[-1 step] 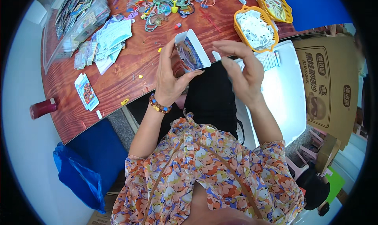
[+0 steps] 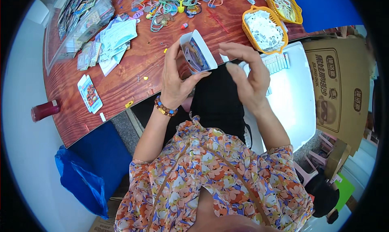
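My left hand [image 2: 173, 80], with a beaded bracelet at the wrist, grips a small white card box [image 2: 204, 49] over the table's near edge. The box's end is open toward me, and flat, colourful printed pieces show inside. To the right of it my right hand [image 2: 249, 74] hovers apart from the box, thumb and fingers bent with a gap between them. A small white piece [image 2: 223, 58] shows by its fingertips at the table edge; it does not appear to be held. A flattened, printed box [image 2: 89, 94] lies on the table at the left.
Left on the wooden table [image 2: 117, 80] are a bag of cards [image 2: 83, 25], loose packets [image 2: 115, 37] and a dark red cup [image 2: 45, 110]. Coloured cords [image 2: 170, 9] lie at the back. Yellow baskets [image 2: 245, 27] hold white packets. A white tray [image 2: 293, 106] and a cardboard box [image 2: 338, 86] stand right.
My right hand has shifted very slightly left. The table and its things sit a few pixels further right in the picture; my left hand keeps its hold on the box.
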Motion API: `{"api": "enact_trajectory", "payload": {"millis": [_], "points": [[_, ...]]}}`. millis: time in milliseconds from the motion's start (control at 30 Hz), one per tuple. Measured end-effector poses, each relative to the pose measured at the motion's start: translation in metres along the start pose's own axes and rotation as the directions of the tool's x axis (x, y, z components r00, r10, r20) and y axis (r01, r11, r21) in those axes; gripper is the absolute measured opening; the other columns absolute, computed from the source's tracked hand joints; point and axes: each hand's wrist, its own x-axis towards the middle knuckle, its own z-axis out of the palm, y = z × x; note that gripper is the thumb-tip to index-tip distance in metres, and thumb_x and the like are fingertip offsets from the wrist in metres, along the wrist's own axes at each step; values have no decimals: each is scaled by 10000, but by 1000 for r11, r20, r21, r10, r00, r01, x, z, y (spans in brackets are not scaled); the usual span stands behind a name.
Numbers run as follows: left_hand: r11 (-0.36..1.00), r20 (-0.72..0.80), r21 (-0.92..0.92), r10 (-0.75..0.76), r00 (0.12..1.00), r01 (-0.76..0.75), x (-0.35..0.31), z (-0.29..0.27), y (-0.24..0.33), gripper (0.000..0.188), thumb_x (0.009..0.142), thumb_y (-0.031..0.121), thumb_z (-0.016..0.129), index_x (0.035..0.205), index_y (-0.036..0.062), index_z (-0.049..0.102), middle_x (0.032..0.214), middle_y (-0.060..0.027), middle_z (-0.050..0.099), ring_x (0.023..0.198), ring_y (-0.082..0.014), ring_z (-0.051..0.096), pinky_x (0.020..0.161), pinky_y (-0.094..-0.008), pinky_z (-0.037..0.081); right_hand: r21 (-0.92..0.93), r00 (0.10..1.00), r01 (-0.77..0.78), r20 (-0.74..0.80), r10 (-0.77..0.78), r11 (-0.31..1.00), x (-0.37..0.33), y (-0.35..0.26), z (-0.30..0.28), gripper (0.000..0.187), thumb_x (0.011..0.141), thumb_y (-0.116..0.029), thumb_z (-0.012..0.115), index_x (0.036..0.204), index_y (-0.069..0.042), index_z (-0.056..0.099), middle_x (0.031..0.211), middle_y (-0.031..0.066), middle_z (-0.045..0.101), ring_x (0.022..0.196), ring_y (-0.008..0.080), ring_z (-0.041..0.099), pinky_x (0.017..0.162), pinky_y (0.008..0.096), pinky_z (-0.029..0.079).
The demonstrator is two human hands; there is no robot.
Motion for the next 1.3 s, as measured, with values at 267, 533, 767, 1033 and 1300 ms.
{"api": "enact_trajectory", "payload": {"millis": [267, 533, 767, 1033, 1300], "points": [[984, -225, 170, 96, 970, -58, 1, 12, -7, 870, 657, 169, 892, 1342, -19, 390, 1188, -179, 513, 1079, -326, 570, 903, -406, 484, -38, 973, 126, -192, -131, 991, -16, 15, 41, 392, 863, 21, 667, 1208, 20, 480, 1332, 256, 511, 1232, 294, 548, 996, 380, 478], [958, -283, 285, 45, 958, 39, 0, 16, -2, 830, 651, 187, 881, 1268, -17, 364, 1128, -207, 505, 1020, -372, 573, 835, -437, 479, -85, 989, 39, -136, -50, 996, -14, 31, 66, 480, 863, 31, 698, 1300, 32, 499, 1256, 193, 584, 1018, 230, 671, 815, 297, 562], [996, -172, -56, -79, 982, 71, 1, -7, -5, 536, 840, 67, 748, 1289, -21, 468, 1138, -159, 622, 1026, -234, 660, 828, -336, 539, 338, 961, -265, 11, 278, 903, 8, 29, 54, 422, 892, 58, 649, 1294, 34, 523, 1120, 115, 649, 942, 140, 661, 806, 255, 549], [942, -153, -332, -9, 988, -43, 0, -25, 13, 541, 864, 9, 716, 1347, 14, 472, 1125, -115, 640, 973, -173, 676, 787, -286, 559, 546, 932, -352, 283, 228, 760, 23, 33, 32, 380, 895, 57, 634, 1264, 47, 542, 1136, 143, 656, 1050, 185, 658, 888, 271, 546], [988, -2, -149, -46, 999, 45, -4, -45, 19, 362, 858, -6, 712, 1206, 27, 620, 1004, -57, 613, 975, -134, 651, 781, -251, 536, 532, 913, -342, 382, 141, 774, 30, 43, 28, 303, 862, 41, 679, 1159, 51, 622, 1157, 113, 605, 1032, 191, 658, 888, 289, 573]]}}
